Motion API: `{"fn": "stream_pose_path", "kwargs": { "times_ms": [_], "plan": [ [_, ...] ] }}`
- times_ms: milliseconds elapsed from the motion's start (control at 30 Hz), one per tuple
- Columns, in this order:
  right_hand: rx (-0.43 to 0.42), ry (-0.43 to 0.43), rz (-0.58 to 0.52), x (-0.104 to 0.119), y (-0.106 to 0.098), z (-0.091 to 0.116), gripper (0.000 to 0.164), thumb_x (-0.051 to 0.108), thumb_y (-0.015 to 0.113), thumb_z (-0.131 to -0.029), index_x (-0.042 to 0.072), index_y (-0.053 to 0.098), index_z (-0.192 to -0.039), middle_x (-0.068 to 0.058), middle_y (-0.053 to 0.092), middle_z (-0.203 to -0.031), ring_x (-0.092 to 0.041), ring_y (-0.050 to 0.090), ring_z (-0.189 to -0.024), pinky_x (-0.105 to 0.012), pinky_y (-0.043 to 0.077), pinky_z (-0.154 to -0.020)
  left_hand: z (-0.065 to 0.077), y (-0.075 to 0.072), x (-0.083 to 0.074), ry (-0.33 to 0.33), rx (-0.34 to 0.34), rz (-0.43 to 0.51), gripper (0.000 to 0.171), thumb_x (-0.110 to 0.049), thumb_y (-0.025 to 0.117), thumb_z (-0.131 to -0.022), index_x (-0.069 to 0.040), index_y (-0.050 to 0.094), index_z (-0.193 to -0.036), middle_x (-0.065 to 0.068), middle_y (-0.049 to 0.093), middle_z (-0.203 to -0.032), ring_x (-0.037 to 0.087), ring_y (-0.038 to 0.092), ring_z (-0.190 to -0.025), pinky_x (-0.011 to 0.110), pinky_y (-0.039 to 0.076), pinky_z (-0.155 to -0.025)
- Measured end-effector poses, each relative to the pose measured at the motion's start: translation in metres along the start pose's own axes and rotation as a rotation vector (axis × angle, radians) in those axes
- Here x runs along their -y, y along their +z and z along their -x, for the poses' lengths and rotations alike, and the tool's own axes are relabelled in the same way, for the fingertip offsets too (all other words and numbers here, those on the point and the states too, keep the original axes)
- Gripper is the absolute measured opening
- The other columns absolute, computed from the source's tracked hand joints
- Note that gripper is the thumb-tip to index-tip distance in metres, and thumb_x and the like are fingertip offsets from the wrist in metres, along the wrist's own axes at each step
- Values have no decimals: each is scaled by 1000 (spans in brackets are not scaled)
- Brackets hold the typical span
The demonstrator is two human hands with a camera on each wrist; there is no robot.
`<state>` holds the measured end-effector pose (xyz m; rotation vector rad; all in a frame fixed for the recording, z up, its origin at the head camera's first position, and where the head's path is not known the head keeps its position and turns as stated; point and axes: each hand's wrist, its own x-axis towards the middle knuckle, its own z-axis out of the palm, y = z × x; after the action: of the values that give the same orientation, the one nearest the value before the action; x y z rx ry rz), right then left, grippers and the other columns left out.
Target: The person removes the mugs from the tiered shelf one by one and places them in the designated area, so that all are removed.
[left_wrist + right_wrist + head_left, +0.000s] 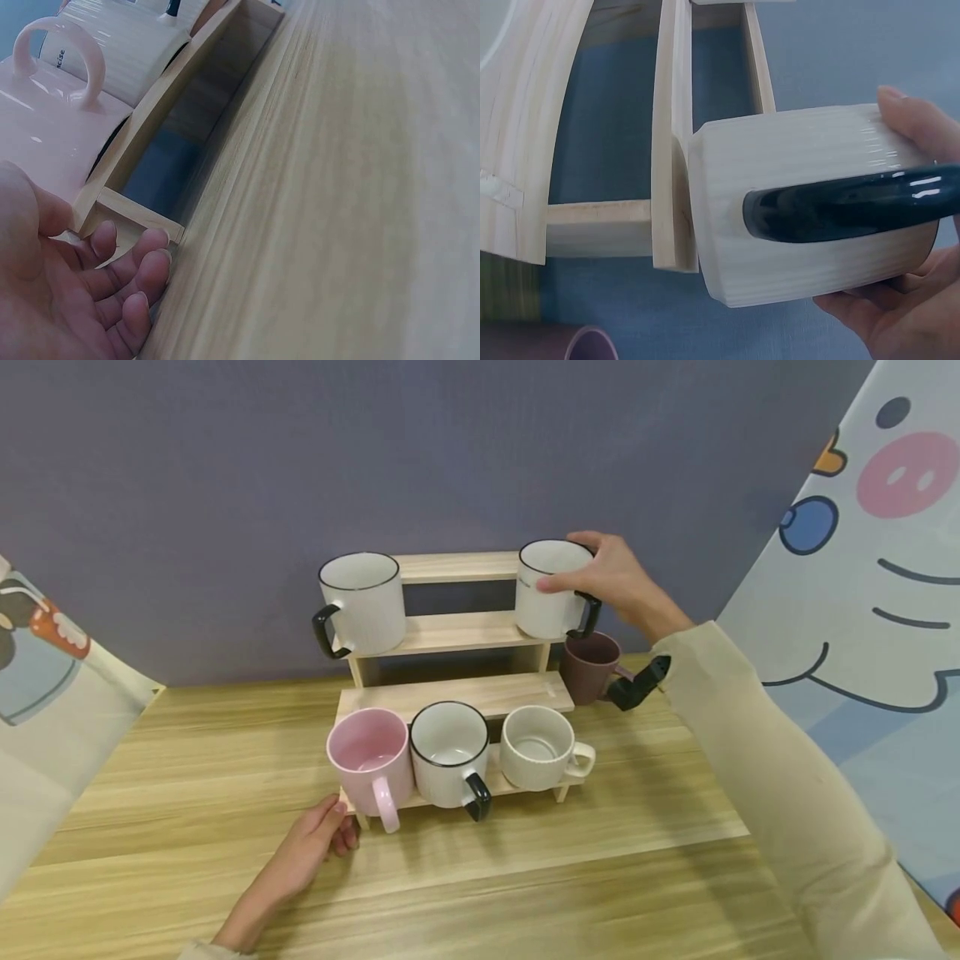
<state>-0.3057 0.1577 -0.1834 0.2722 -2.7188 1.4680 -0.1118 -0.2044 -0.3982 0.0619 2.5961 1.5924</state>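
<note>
A white mug with a black rim and black handle [547, 606] stands at the upper right of a stepped wooden rack [465, 631]. My right hand [618, 578] grips this mug near its rim, thumb at the front and fingers round the back. In the right wrist view the mug [810, 262] has its base against a wooden slat. My left hand [311, 843] holds the rack's lower front left corner. The left wrist view shows that thumb on the shelf edge, with curled fingers [154, 274] by the rack's short leg, beside a pink mug [371, 760].
Another black-rimmed white mug [363, 606] sits at the upper left. On the bottom shelf, a black-handled white mug [450, 756] and a cream mug [536, 747] stand right of the pink one. Behind my right wrist is a brown mug [588, 668]. A grey wall [465, 452] rises behind.
</note>
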Motion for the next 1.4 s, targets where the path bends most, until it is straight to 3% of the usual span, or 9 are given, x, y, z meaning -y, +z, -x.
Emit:
{"fn": "stream_pose_path", "kwargs": {
  "times_ms": [533, 867, 1400],
  "plan": [
    [-54, 22, 35, -13, -21, 7, 93, 29, 81, -74, 7, 29, -148, -16, 43, -143, -25, 48, -119, -39, 41, -98, 1, -1, 0, -9, 5, 11, 30, -13, 30, -104, 5, 53, -94, 9, 58, -77, 11, 53, -64, 24, 47, -61],
    [-61, 39, 49, -18, -35, 13, 94, 32, 80, -76, 8, 27, -150, -15, 37, -147, -25, 46, -121, -41, 40, -100, 4, -3, 1, 4, 1, 24, 30, -12, 30, -104, 6, 53, -94, 9, 58, -77, 11, 53, -64, 24, 48, -61],
    [-90, 89, 75, -48, -52, 17, 97, 38, 78, -77, 10, 22, -151, -17, 31, -151, -33, 39, -129, -50, 35, -106, 6, -2, -1, 24, -25, 22, 31, -12, 30, -104, 5, 54, -92, 8, 58, -74, 10, 51, -62, 24, 46, -58]
  ]
}}
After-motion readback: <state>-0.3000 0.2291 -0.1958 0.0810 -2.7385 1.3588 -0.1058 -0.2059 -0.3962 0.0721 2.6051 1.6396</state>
